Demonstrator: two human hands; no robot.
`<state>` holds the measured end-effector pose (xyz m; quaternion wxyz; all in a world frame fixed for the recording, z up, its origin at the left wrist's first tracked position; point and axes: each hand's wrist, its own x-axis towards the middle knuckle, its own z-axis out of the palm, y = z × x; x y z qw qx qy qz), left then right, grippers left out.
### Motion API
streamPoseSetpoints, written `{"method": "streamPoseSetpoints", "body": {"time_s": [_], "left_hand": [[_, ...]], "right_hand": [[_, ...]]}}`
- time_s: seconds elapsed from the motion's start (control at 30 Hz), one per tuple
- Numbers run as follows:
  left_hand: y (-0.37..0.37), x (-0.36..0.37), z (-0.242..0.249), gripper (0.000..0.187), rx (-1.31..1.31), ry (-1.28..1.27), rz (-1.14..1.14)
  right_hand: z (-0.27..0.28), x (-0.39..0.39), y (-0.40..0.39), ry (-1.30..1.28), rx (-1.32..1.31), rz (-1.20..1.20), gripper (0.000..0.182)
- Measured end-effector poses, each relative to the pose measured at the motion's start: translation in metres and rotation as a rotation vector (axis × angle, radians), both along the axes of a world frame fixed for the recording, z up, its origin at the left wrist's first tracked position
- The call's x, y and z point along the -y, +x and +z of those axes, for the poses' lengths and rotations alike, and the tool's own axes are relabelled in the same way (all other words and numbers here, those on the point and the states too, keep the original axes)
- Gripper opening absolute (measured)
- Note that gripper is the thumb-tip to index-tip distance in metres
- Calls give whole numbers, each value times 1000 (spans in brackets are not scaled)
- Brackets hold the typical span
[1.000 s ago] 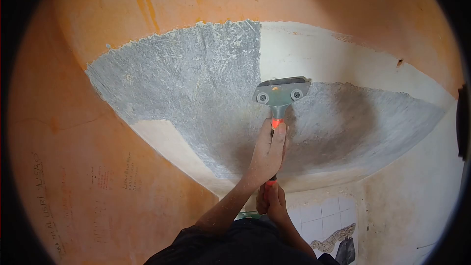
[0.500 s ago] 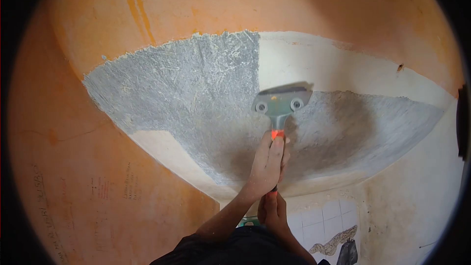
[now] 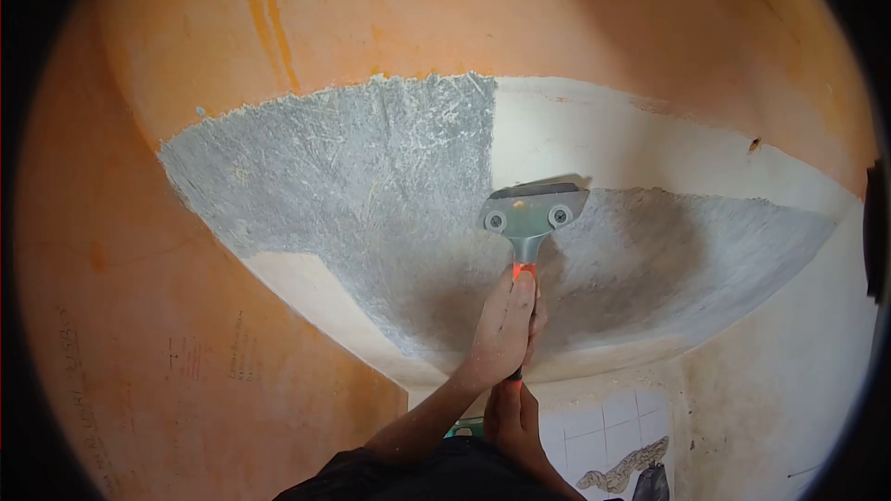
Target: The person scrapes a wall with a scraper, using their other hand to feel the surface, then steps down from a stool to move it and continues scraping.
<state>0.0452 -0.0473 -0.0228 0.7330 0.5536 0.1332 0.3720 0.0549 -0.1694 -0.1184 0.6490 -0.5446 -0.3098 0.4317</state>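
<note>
A wide scraper [image 3: 534, 213] with two round screws and an orange-and-black handle points upward, away from me. Its dark blade lies at the lower edge of a white strip of paint [image 3: 566, 130], by the bare grey wall surface [image 3: 316, 176]. My left hand [image 3: 506, 327] is wrapped round the upper part of the handle, just below the scraper's head. Lower down, close to my body, my right hand [image 3: 512, 411] is closed round the handle's end. Parts of both hands' fingers are hidden.
Orange paint [image 3: 445, 9] covers the surface above the grey area. An orange wall [image 3: 186, 315] with handwriting stands at left, a pale wall [image 3: 780, 343] at right. White tiles [image 3: 603, 427] and a dark bundle [image 3: 652, 482] show low down.
The whole view has shifted slightly, so the wall and scraper sit a little lower in it. Against the wall, the scraper has hardly moved. Both hands keep their hold.
</note>
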Motion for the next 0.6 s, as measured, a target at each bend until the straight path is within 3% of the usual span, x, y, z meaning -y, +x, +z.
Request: {"method": "streamPoseSetpoints", "body": {"time_s": [0.6], "left_hand": [[3, -4, 5, 37, 19, 17, -27]], "right_hand": [[26, -1, 6, -49, 30, 3, 46]]}}
